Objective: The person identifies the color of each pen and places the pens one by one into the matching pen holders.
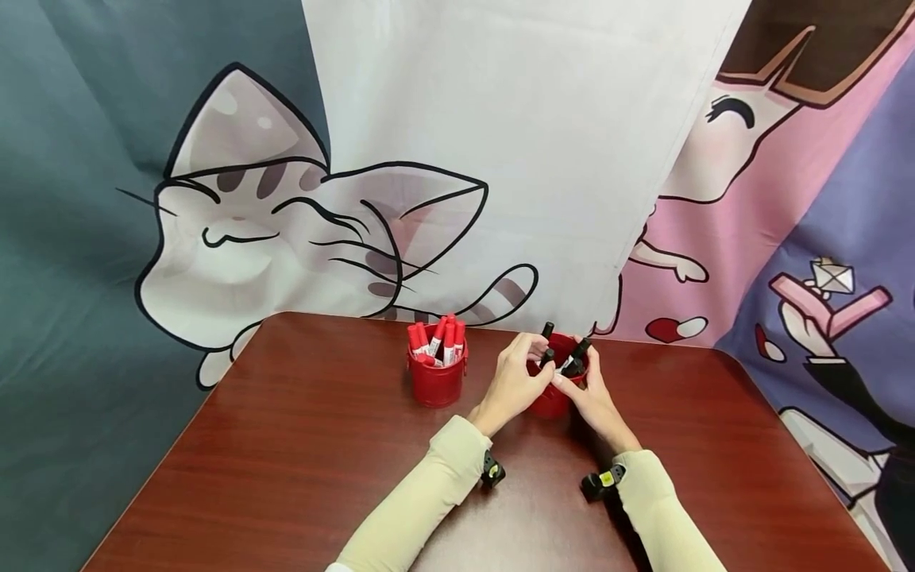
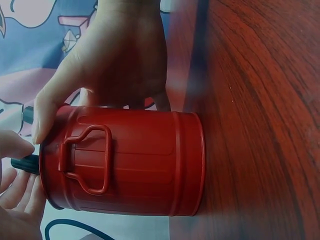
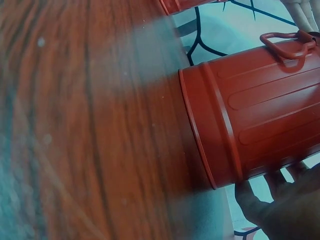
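Observation:
A small red metal bucket (image 1: 549, 407) with a wire handle (image 2: 107, 160) stands upright on the table between both hands. It holds several black-capped markers (image 1: 576, 354). At its rim, my left hand (image 1: 513, 383) pinches one black-capped marker (image 2: 24, 164) between thumb and fingers; the marker's lower part is hidden inside. My right hand (image 1: 595, 401) grips the bucket's right side, thumb over the rim and fingers (image 3: 255, 200) along the wall. A second red bucket (image 1: 438, 389), filled with several red-capped markers (image 1: 446, 342), stands to the left of the hands.
The brown wooden table (image 1: 300, 461) runs back to a printed cloth backdrop (image 1: 543, 143) with cartoon figures. Small black wrist cameras (image 1: 492, 470) are worn on both wrists, below light sleeves.

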`<state>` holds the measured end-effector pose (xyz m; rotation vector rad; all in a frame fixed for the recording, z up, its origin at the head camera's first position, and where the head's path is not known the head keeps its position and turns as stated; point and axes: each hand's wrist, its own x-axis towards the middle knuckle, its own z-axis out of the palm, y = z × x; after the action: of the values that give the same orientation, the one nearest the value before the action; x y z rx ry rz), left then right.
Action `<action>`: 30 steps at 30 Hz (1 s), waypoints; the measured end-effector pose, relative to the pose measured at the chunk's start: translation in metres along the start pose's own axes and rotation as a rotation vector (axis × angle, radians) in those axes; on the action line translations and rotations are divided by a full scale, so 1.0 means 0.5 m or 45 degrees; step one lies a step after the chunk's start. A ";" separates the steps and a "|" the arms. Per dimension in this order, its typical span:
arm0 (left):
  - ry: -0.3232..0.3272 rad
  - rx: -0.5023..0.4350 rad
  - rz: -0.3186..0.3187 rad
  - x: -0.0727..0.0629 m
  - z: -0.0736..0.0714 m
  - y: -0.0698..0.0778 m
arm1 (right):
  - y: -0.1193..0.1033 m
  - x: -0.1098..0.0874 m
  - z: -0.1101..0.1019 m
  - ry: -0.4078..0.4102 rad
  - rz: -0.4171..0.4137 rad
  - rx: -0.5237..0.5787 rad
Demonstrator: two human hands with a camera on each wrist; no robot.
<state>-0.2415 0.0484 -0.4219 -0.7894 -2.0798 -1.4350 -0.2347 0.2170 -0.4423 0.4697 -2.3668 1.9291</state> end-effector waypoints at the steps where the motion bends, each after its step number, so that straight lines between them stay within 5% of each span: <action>1: 0.000 0.000 0.000 0.000 0.000 0.000 | 0.000 0.000 0.000 0.001 0.005 0.006; 20: -0.020 -0.044 -0.001 -0.002 -0.018 0.003 | -0.011 0.002 0.005 0.001 0.058 0.026; 30: -0.076 0.021 -0.050 -0.035 -0.114 0.036 | -0.004 -0.016 -0.025 -0.102 0.072 -0.122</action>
<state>-0.2126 -0.0034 -0.4033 -0.7986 -2.1605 -1.4292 -0.2285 0.2304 -0.4396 0.4876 -2.5358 1.8419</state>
